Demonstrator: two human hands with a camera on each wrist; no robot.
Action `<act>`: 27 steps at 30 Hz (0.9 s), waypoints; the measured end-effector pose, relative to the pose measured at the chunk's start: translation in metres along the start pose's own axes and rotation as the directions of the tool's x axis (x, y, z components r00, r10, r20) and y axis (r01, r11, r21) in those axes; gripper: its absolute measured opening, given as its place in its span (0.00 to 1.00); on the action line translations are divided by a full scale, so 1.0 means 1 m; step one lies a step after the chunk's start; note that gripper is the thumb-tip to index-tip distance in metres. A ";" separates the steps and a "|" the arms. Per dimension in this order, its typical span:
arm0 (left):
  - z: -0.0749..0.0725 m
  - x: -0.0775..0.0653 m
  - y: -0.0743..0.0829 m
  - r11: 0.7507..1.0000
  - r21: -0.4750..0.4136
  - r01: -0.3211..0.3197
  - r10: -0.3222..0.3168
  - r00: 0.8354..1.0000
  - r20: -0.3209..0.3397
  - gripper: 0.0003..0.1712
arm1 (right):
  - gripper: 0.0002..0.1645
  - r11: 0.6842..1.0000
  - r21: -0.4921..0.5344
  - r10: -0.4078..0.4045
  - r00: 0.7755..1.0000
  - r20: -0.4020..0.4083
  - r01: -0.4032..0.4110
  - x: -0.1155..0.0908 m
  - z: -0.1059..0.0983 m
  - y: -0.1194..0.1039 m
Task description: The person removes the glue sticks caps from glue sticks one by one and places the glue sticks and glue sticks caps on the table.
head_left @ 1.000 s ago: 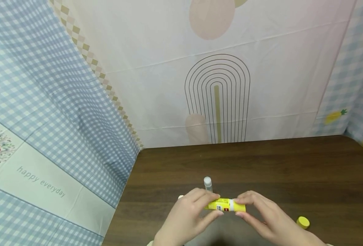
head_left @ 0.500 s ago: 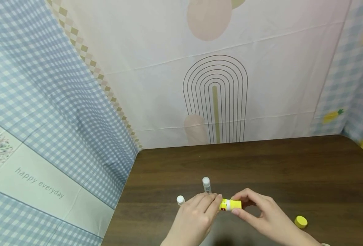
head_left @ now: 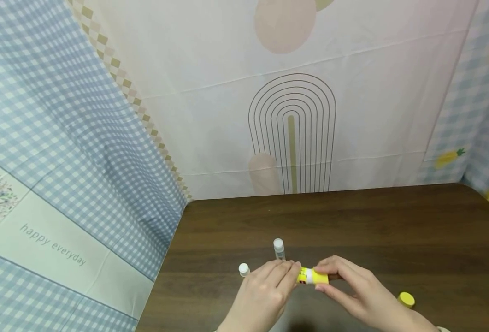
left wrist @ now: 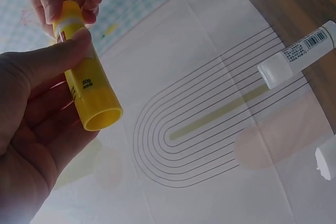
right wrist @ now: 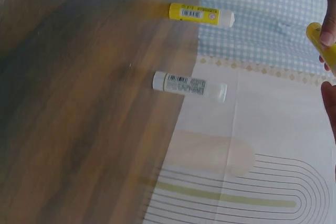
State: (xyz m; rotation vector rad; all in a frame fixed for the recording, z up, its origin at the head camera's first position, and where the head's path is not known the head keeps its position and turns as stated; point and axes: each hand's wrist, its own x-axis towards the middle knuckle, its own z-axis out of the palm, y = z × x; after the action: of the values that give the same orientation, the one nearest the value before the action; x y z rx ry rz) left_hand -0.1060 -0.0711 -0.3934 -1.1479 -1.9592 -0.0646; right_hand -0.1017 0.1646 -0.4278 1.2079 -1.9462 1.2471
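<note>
- In the head view, holding the yellow glue tube [head_left: 314,276] over the table [head_left: 352,230], nearly level, between two hands.
- Covering one end with the left hand [head_left: 262,293], laying its fingers close together across the tube.
- Pinching the other end, beside the white band, with the thumb and fingers of the right hand [head_left: 360,293], keeping only a narrow opening, filled by the tube.
- Seeing a white glue tube [head_left: 279,250] standing upright just beyond the left hand, and a white-topped tube [head_left: 244,269] near the same hand, partly hidden by it.
- Seeing also a yellow cap [head_left: 406,299] resting on the table, near the right forearm.
- In the left wrist view, gripping the yellow glue tube with the left thumb in front and the fingers curled behind, and turning its hollow, open end toward the camera.
- Holding its far end there with the right fingers.
- In the right wrist view, showing the white-topped tube with a yellow body, standing beside the white glue tube, well apart from the hands.
- Catching only parts of the hands and the yellow glue tube at the right edge, so not being able to tell the whole grip from there.
</note>
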 end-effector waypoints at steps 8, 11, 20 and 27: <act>-0.004 0.000 0.001 0.996 -0.084 0.041 -0.033 0.996 0.087 0.15 | 0.15 0.980 -0.094 -0.176 0.984 0.027 0.178 0.012 -0.007 -0.004; -0.005 -0.001 0.000 0.993 -0.106 0.056 -0.046 0.994 0.097 0.15 | 0.16 0.984 -0.073 -0.164 0.986 0.020 0.165 0.014 -0.006 -0.005; -0.008 0.000 0.002 0.986 -0.118 0.115 -0.097 0.984 0.150 0.18 | 0.28 0.976 -0.053 0.212 0.975 0.059 -0.209 0.000 -0.006 -0.003; -0.007 -0.001 0.002 0.988 -0.116 0.105 -0.089 0.987 0.135 0.19 | 0.29 0.985 0.003 0.175 0.983 0.061 -0.175 -0.002 -0.005 0.000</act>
State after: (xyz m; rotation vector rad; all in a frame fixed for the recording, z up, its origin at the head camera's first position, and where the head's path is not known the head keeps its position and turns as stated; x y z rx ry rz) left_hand -0.1000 -0.0738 -0.3905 -1.1597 -2.1515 -0.1683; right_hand -0.1010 0.1695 -0.4271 1.1103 -2.1319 1.3208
